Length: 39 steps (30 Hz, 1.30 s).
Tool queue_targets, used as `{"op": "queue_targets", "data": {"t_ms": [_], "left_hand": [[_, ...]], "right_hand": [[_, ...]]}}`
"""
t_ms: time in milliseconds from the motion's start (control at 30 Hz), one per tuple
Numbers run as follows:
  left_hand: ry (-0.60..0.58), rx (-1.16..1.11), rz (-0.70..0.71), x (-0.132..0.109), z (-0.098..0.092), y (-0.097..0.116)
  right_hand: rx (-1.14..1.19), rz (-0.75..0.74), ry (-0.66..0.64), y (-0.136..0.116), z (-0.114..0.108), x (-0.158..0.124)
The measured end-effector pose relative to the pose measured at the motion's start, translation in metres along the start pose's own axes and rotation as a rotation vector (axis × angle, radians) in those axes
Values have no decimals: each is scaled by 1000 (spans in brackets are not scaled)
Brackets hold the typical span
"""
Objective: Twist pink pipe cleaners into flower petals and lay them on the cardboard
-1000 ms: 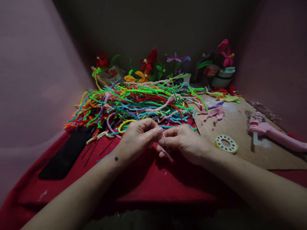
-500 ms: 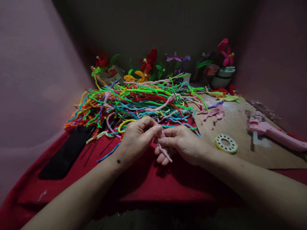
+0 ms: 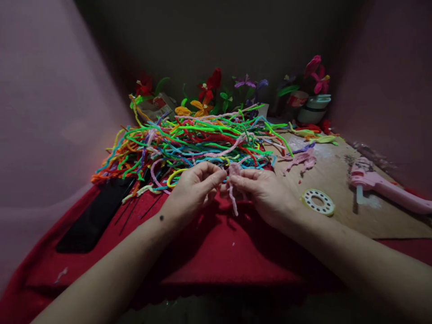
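Observation:
Over the front of the red-covered table, my right hand [image 3: 259, 186] pinches a pink pipe cleaner [image 3: 233, 200] between thumb and fingers. A bent, fluffy part of it rises above the thumb, and a loose end hangs down below. My left hand [image 3: 199, 184] is closed, its thumb and forefinger pinched at the left edge of the same pipe cleaner. The exact spot it grips is hidden by the fingertips. Just beyond both hands lies a tangled pile of pipe cleaners [image 3: 209, 139] in many colours.
A black phone [image 3: 91, 220] lies left, beside thin dark sticks [image 3: 126, 218]. On the cardboard [image 3: 357, 225] at right are a pink glue gun [image 3: 381, 184], a holed ring-shaped spool [image 3: 317, 202] and shaped pink pieces [image 3: 302, 159]. Pipe-cleaner flowers [image 3: 202, 99] and a pale jar [image 3: 313, 110] stand behind.
The pink pipe cleaner has been turned: its loose end now hangs nearly straight down, and a bent part shows above my right thumb. My hands have moved slightly apart, and the right fingers have curled under.

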<state>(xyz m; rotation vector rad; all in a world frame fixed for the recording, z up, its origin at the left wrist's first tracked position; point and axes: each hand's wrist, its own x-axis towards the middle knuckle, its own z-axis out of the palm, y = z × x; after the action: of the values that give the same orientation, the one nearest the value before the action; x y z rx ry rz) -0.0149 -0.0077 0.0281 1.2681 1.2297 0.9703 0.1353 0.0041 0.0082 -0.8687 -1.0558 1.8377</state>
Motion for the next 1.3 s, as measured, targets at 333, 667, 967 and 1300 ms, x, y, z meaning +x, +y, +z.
{"op": "queue_targets", "data": {"t_ms": [333,667,967,1300], "left_hand": [[-241,-209,-137,1,6,-13],[-260,-183,-207,3,9,-16],[18,532,710,-1,1,-16],[74,749,874,2,-1,-25]], "right_hand": [[129,-188,112,6,-2,4],[293,-121,123,8,1,8],[375,-84,197,3,-1,11],[255,-51,24,5,-5,8]]}}
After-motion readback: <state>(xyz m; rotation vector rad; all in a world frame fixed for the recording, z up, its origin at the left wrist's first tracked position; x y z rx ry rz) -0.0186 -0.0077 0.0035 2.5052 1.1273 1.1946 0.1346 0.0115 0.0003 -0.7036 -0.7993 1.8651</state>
